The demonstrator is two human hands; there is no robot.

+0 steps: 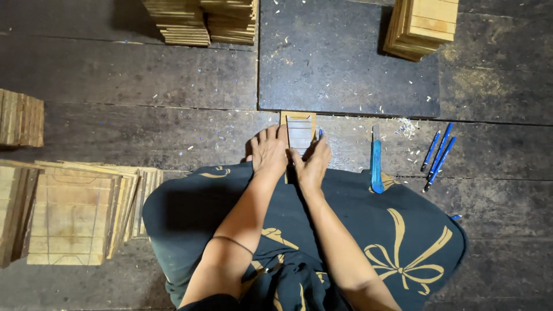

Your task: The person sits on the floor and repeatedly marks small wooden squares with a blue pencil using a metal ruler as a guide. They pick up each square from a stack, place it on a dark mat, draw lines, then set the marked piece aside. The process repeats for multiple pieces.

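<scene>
Because the person sits on the dark wooden plank floor (144,86) with a dark green cloth with gold ribbon patterns (357,230) over the knees, both arms reach forward to work just past the cloth's far edge. The left hand (269,151) lies flat with spread fingers on the left edge of a small pale wooden piece with ruled lines (300,133), pressing it down so it does not slide. The right hand (313,161) is closed narrowly around a thin blue pen (320,133), whose tip meets the piece's right edge, probably to draw a line.

To the right, within easy reach, a blue utility knife (376,164) lies partly on the cloth, and three more blue pens (438,155) lie beyond it. On the left side a fanned pile of similar marked wooden pieces (75,216) waits near the knee. Farther off, a dark flat board (345,63) touches the piece's far end, with stacks of wooden slats (199,22) at the floor's far edge and another stack (420,26) on the board's right corner.
</scene>
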